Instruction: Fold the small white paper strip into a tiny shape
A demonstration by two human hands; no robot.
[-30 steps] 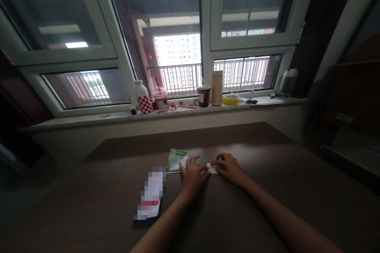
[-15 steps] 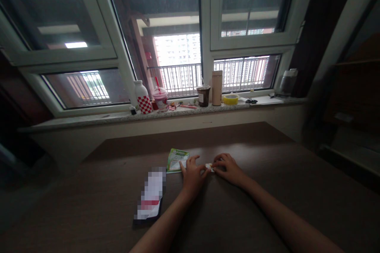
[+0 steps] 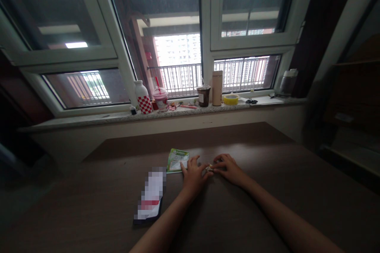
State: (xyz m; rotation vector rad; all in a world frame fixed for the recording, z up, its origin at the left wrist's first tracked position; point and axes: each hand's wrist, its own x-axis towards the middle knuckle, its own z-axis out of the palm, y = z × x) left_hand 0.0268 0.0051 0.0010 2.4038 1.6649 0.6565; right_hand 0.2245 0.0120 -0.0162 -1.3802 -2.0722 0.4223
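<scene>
Between my two hands, just above the brown table point(image 3: 97, 189), is a small whitish piece with yellowish marks point(image 3: 208, 168), like folded paper; its kind is too small to make out. My left hand point(image 3: 194, 174) pinches its left side with thumb and forefinger, the other fingers spread. From the right, my right hand point(image 3: 228, 169) has its fingertips closed on the piece's other edge. A green and white packet point(image 3: 177, 161) lies flat beyond my left hand, whose outer finger overlaps its right edge.
Left of my forearm lies a dark flat object with a pixelated top point(image 3: 151, 193). Along the windowsill point(image 3: 113, 117) stand a checked bottle point(image 3: 144, 98), a pink drink cup point(image 3: 160, 98), a dark cup point(image 3: 203, 97), a tan flask point(image 3: 217, 88), yellow tape point(image 3: 230, 99) and black scissors point(image 3: 251, 101).
The small whitish piece now shows less of its surface and looks more folded or squeezed between my fingertips. My fingers have shifted slightly closer together; the packet and dark object have stayed put.
</scene>
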